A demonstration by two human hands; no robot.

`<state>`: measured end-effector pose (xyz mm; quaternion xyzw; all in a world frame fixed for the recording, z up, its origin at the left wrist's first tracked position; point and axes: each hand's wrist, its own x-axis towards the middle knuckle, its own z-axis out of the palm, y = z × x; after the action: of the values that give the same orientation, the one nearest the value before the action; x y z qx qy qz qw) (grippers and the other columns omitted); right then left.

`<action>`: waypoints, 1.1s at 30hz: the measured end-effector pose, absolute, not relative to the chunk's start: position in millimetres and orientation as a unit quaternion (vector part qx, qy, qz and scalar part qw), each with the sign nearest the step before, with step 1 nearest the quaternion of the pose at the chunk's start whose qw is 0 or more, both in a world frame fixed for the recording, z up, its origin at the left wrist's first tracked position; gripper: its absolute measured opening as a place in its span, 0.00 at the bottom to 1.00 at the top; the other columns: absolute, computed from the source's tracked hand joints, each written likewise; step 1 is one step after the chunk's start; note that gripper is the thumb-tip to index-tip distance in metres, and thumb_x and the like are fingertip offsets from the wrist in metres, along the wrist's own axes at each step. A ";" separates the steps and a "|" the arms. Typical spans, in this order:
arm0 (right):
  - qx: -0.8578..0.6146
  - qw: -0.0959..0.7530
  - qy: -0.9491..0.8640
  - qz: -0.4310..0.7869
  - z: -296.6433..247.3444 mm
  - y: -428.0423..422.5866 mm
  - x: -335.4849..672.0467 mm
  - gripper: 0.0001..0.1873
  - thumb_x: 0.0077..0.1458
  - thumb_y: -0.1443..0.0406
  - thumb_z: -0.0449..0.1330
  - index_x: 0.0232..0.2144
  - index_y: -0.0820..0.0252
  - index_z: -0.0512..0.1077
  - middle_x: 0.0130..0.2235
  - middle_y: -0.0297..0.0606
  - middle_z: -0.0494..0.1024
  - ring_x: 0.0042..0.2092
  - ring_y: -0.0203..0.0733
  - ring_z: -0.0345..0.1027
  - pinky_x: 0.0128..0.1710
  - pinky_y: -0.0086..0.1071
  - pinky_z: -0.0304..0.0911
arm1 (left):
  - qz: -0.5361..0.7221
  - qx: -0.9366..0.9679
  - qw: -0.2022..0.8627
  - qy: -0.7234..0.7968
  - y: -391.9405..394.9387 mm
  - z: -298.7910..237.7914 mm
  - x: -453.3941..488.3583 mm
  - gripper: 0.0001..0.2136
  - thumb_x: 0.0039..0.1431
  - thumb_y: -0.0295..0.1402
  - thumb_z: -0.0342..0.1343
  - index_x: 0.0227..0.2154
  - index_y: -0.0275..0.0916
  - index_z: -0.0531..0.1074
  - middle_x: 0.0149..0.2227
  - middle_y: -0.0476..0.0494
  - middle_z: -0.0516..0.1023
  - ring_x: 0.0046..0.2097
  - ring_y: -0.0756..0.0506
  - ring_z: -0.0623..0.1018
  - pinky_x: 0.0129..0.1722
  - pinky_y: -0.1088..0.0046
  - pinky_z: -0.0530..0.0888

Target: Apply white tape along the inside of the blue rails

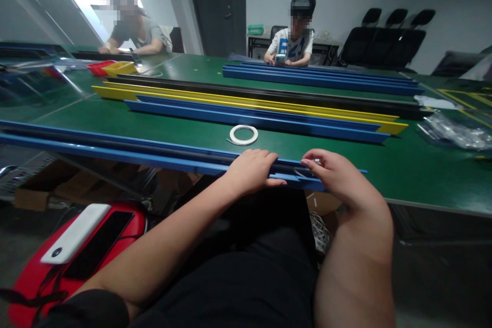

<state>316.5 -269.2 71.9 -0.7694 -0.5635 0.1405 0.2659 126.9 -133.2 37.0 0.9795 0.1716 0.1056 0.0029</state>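
A long blue channel-shaped profile (154,160) with a dark inside lies along the table's near edge. My left hand (251,170) is closed over it, fingers across the top and thumb along the near side. To the right, my right hand (330,166) hovers at the profile's right end, thumb and forefinger pinched together. A thin pale strip (300,172) shows at the profile just below those fingertips; its far end is hard to make out. Just beyond my left hand, a flat roll of narrow white tape (255,135) rests on the green table.
Farther across the table (430,179) lie blue, yellow (246,102) and black profiles. Clear plastic bags (457,130) sit at right; red and yellow bins (119,68) stand at left. Two people sit opposite. A red stool (34,277) beside me holds a white device and a phone.
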 end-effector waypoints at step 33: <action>-0.793 0.304 -0.527 0.030 67.1 -274.7 326.4 0.05 0.55 0.65 0.54 0.31 0.56 0.70 0.35 0.37 0.77 0.34 0.38 0.68 0.33 0.30 0.57 | 0.105 0.978 -0.009 0.181 -146.2 35.5 156.2 0.29 0.58 0.60 0.48 0.45 0.38 0.68 0.44 0.36 0.76 0.47 0.37 0.76 0.46 0.61 0.68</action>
<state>326.4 -274.7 67.1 -0.7932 -0.5269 0.0300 0.3039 156.2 -146.2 35.5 0.9778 0.1812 0.1051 -0.0095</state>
